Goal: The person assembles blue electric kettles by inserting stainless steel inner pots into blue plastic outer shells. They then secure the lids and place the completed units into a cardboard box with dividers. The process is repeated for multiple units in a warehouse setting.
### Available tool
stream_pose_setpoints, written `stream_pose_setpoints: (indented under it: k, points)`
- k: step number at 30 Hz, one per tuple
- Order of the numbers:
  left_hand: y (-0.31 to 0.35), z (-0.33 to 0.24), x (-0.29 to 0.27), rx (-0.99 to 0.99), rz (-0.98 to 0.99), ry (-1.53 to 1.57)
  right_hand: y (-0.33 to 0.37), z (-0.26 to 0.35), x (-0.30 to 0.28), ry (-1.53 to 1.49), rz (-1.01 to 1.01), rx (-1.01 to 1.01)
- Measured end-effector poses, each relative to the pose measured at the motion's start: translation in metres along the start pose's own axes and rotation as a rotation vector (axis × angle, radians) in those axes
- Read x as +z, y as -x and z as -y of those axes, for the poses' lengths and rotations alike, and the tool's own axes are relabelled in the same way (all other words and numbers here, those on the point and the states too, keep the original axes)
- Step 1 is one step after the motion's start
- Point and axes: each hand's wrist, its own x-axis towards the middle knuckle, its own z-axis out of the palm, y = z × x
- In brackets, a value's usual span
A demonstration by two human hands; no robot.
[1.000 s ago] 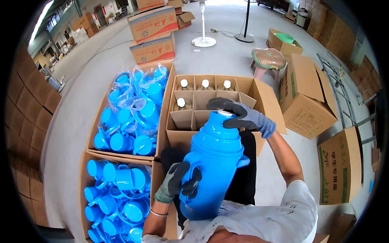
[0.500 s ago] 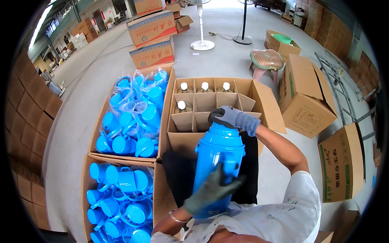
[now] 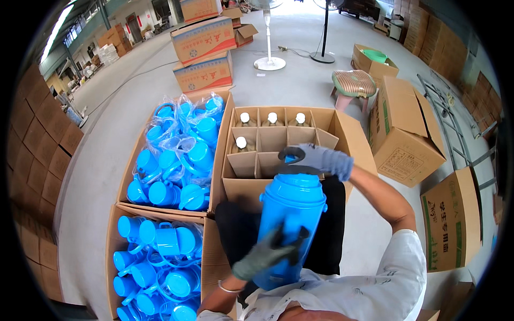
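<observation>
A tall blue vacuum flask stands slightly tilted between my legs, its shouldered top toward the open carton. Above that top, my right hand, in a grey-blue glove with dark fingertips, pinches a small blue cap; the fingers hide much of it. My left hand, in a dark grey glove, is at the flask's front left side. Its fingers are smeared by motion, so their grip is unclear. Just beyond the flask sits a divided carton with several white-topped bottles in its cells.
At the left, two cartons hold many blue mugs, some in clear plastic bags. A striped stool and a large carton stand at the right. Farther off are stacked cartons and a white stand fan.
My right hand has shifted slightly right and up off the flask's top, and a small blue cap now shows in its fingers. My left hand has moved a little left along the flask.
</observation>
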Motion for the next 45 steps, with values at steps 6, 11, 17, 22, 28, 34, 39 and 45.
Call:
stream_pose_setpoints:
  k: [6,11,17,22,28,34,39,45]
  points:
    - [-0.007,-0.028,-0.01,-0.529,0.065,0.679,0.002,0.014,0.016,-0.029,-0.184,0.073]
    - [0.011,-0.004,-0.004,-0.506,-0.055,0.557,-0.008,0.016,0.003,0.131,-0.009,0.052]
    - [-0.008,-0.03,-0.022,-0.588,0.075,0.675,-0.009,0.004,0.009,-0.281,-0.041,-0.015]
    - [-0.003,-0.019,0.007,-0.361,0.088,0.252,-0.019,0.023,0.002,0.036,0.046,0.115]
    - [0.015,-0.015,-0.037,-0.53,-0.112,0.733,-0.009,-0.016,0.022,-0.275,-0.112,-0.165]
    - [0.022,-0.009,-0.008,-0.152,0.082,0.44,-0.003,0.057,-0.002,0.13,0.054,0.105]
    - [0.073,0.064,-0.072,-0.215,0.029,0.486,-0.006,0.054,0.003,-0.184,-0.126,-0.474]
    - [-0.002,-0.034,0.027,0.108,0.219,-0.339,-0.003,0.003,0.047,0.221,-0.149,0.109]
